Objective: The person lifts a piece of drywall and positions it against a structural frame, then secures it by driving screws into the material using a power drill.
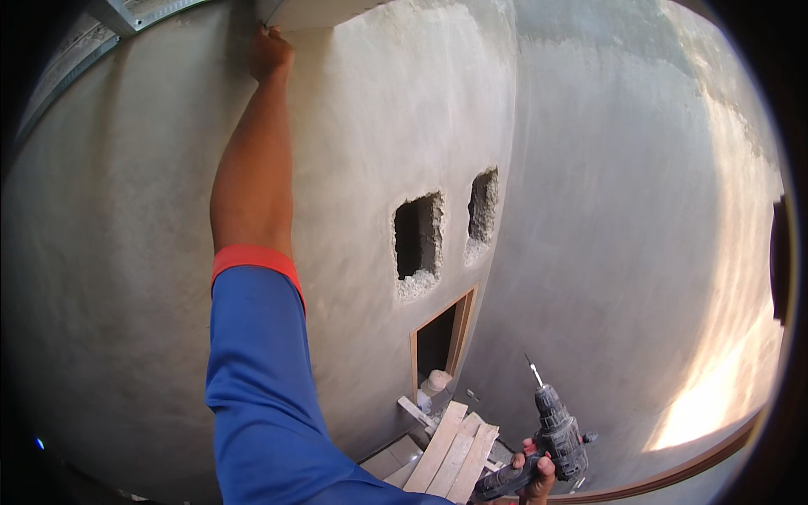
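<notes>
My left arm, in a blue sleeve with a red cuff, reaches high up. My left hand [273, 52] is closed at the edge of a pale overhead panel [310, 12]; what its fingers hold is too small to make out. Low on the right, my right hand [535, 471] grips a dark grey power drill [560, 438], tilted upward with a slender bit in its chuck.
A metal channel [124, 21] runs along the top left. The plastered wall [126, 236] has two rough openings and a wood-framed doorway [463, 332]. Below lie wooden planks [442, 450] and a pale bucket [436, 383]. Another wall [614, 236] stands at right.
</notes>
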### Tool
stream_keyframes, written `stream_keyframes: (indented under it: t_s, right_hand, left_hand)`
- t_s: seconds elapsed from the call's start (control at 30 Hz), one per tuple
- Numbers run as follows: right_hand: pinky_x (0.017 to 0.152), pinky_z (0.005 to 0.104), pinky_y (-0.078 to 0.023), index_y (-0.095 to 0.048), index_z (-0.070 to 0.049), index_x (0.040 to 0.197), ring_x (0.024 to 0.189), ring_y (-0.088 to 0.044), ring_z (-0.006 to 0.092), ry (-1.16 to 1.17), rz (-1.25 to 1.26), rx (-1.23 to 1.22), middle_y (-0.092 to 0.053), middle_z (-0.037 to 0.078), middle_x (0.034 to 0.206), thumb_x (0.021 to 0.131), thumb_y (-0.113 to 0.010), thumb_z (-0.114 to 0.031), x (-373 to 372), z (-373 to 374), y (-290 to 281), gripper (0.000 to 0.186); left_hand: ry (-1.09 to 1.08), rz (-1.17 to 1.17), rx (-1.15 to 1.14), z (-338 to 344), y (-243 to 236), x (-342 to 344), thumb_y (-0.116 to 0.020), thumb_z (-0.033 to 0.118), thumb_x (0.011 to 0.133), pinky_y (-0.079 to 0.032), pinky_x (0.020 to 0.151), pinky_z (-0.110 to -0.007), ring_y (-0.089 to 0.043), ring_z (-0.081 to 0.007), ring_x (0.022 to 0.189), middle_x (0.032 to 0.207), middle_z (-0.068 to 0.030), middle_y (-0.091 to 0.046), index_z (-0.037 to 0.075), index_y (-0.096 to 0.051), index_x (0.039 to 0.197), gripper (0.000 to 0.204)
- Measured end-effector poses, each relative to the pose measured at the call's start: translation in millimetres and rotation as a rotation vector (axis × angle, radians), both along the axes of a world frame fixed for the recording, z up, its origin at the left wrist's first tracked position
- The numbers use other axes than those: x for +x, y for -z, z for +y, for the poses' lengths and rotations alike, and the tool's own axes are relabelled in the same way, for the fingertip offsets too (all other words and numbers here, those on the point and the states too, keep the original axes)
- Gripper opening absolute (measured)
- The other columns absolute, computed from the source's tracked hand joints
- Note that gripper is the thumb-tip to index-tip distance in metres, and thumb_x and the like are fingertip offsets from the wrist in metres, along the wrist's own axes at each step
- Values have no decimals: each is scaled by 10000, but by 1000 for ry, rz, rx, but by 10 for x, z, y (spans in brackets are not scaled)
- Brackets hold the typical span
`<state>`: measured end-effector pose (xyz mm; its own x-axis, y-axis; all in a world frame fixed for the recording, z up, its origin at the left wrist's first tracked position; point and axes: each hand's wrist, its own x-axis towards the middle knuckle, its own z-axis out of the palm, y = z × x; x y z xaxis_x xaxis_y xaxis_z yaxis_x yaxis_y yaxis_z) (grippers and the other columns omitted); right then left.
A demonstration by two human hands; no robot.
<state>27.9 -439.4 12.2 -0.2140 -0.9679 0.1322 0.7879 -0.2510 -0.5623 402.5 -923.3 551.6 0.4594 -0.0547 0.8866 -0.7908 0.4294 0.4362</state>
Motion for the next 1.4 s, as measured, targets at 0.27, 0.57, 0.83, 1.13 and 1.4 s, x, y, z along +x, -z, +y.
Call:
stream_keyframes:
  t_s: [0.27,0.57,0.83,1.13,1.4]
  right_hand:
    - [687,304,-490,-529,50,1111,673,-592,212,-60,-25,-78,-592,110,739,759,-674,-369,86,-396,-81,567]
    - [655,329,-478,-538,47,1090,655,-592,195,-257,-30,-283,-595,101,806,739,-676,-347,-44,-1377,-466,546]
    - [620,307,-503,-491,50,1145,675,-592,174,64,94,-324,-588,103,963,795,-669,-271,-47,-2465,-1050,507]
    - [592,287,-565,-497,7,1146,732,-603,151,-26,96,-558,-581,84,966,888,-589,-266,258,-3477,-2172,387]
    - [574,320,-563,-505,-30,1075,719,-614,146,16,-27,-724,-585,99,1042,848,-640,-222,650,-4110,-3716,327]
  left_hand:
    - [-84,-87,161,-189,-369,572,-474,362,938,-513,843,-439,-637,-360,992,1054,-210,-654,17,-609,1144,424]
    - [-388,-305,72,-274,-535,1008,-480,439,921,-513,795,-435,-654,-354,921,958,-240,-667,-2,-673,983,485]
    - [-170,-102,-15,-36,-53,243,-508,354,914,-497,808,-475,-629,-380,957,989,-181,-671,136,-656,1090,317]
    - [-212,-144,-136,-61,20,285,-513,369,916,-502,749,-470,-642,-365,886,914,-165,-678,160,-622,1156,337]
    - [-370,-230,-166,-138,-13,481,-527,421,912,-497,598,-468,-649,-356,701,731,-151,-659,192,-620,1175,361]
